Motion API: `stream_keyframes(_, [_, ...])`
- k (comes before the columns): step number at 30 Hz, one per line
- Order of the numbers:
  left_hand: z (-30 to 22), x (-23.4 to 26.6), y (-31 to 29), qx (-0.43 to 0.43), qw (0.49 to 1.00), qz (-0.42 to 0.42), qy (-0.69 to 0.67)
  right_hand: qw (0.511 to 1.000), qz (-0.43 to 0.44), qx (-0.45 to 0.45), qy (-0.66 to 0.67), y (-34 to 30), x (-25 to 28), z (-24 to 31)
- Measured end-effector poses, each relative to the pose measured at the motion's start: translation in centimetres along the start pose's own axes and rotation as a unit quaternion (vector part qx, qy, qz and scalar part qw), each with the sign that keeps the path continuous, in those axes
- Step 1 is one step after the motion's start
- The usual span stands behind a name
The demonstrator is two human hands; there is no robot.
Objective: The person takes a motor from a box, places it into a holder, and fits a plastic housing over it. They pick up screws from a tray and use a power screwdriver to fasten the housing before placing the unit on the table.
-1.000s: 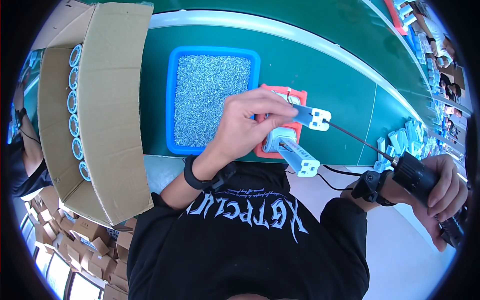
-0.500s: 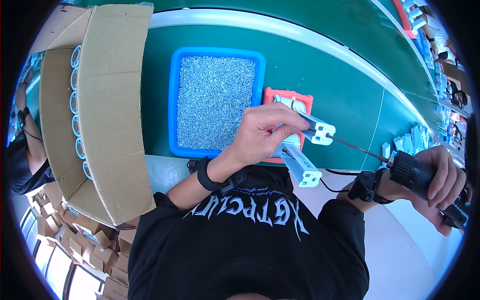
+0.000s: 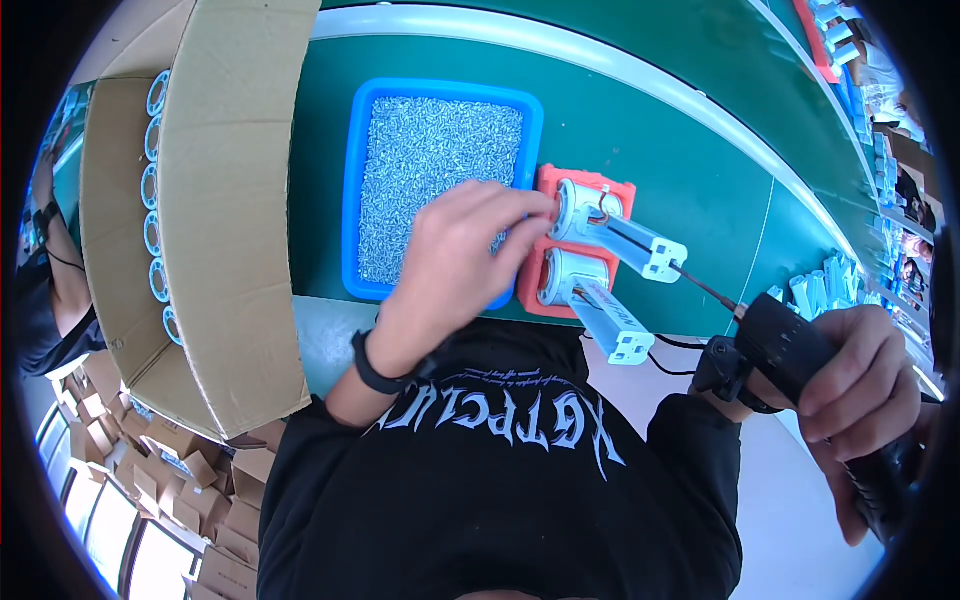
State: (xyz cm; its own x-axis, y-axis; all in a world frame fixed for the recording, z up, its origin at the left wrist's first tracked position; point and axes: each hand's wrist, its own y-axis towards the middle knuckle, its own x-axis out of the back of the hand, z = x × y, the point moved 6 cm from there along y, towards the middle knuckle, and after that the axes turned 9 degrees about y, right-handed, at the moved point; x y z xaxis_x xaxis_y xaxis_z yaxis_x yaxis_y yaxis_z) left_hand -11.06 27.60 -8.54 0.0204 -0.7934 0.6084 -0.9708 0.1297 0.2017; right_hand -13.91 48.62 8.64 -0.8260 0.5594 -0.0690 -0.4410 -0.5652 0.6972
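My right hand [image 3: 862,385] is wrapped around a black electric screwdriver [image 3: 785,345]. Its long thin bit reaches to the end of the farther white plastic housing [image 3: 640,248], which has a round head and a long handle with a brown wire. A second white housing [image 3: 608,318] of the same shape lies nearer me. Both round heads rest in a red foam holder [image 3: 545,180]. Thumb and fingers of my left hand [image 3: 465,250] are pinched together beside the farther round head; what is between them, if anything, is hidden. This hand partly covers the blue tray [image 3: 350,200] of small metal screws.
At the left stands a tall open cardboard box [image 3: 235,210] with several white rings [image 3: 152,187] along its inside. Several more white housings [image 3: 825,285] lie at the right of the green table [image 3: 720,220]. Another person's arm [image 3: 62,265] shows at far left.
My left hand has moved left, off the farther housing's handle, to beside its round head. The farther housing now lies along the foam holder. The screwdriver has shifted slightly left, its bit still at the handle end.
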Motion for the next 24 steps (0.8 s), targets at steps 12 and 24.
stream_keyframes(12, [4.6,-2.1,-2.2,0.034,0.985,0.149,0.077,0.999,-0.021,-0.025,-0.017,0.7,-1.2,-2.0])
stream_keyframes(24, [4.3,-0.9,-0.9,0.077,0.995,0.049,0.029,0.989,0.09,-0.116,-0.011,1.4,-1.1,-3.2])
